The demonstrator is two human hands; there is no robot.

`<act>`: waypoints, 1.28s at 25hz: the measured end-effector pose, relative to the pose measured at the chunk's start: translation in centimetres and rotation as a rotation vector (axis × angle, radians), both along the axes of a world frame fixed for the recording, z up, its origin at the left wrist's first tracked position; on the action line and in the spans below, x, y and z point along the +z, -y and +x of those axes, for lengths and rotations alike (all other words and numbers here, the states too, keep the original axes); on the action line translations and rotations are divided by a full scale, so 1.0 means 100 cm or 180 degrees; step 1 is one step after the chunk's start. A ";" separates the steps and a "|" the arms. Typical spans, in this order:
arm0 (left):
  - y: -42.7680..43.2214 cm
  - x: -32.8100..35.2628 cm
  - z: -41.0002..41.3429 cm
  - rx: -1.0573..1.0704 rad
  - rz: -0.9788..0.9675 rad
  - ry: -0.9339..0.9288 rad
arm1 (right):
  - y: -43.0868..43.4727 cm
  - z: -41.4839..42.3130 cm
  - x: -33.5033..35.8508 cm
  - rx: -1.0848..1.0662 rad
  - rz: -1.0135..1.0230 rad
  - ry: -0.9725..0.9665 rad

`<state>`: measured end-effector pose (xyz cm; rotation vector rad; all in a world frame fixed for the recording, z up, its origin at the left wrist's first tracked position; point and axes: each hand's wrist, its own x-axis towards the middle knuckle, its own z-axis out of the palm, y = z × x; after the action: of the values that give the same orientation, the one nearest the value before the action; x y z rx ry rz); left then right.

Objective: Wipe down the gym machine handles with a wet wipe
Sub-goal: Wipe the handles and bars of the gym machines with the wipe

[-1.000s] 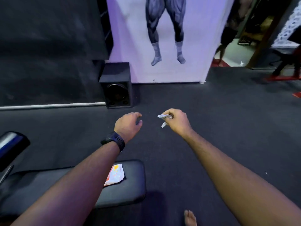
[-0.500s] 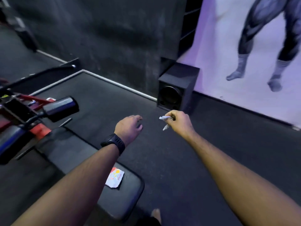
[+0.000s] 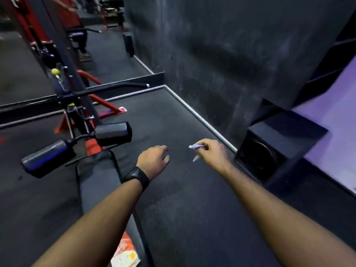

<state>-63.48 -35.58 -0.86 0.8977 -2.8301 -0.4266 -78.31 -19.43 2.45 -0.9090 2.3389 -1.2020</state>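
Observation:
My right hand (image 3: 212,154) is shut on a crumpled white wet wipe (image 3: 196,147) that sticks out to the left of its fingers. My left hand (image 3: 154,160), with a black watch on the wrist, hovers beside it with fingers loosely curled and nothing in it. To the left stands the gym machine: a long black handle bar (image 3: 113,88) runs across its red frame, and two black padded rollers (image 3: 112,132) (image 3: 46,157) sit lower, left of my left hand. Both hands are apart from the machine.
A black padded bench (image 3: 96,182) lies under my left forearm, with an orange and white wipe packet (image 3: 126,254) on it. A black speaker box (image 3: 273,149) stands on the floor at right against a dark wall. A mirror fills the upper left.
The view has swung left, bringing the machine's bar and rollers into sight. Both hands keep their pose, the right still gripping the wipe.

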 end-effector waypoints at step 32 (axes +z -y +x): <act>0.620 -0.028 -0.097 0.3161 0.0009 -0.0307 | 0.836 -0.149 -0.060 0.3240 -0.0035 -0.0562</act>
<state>-73.21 -97.55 -3.67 1.9967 -1.9311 -0.3003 -93.20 -103.03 -3.57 -1.9170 1.5351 -0.6930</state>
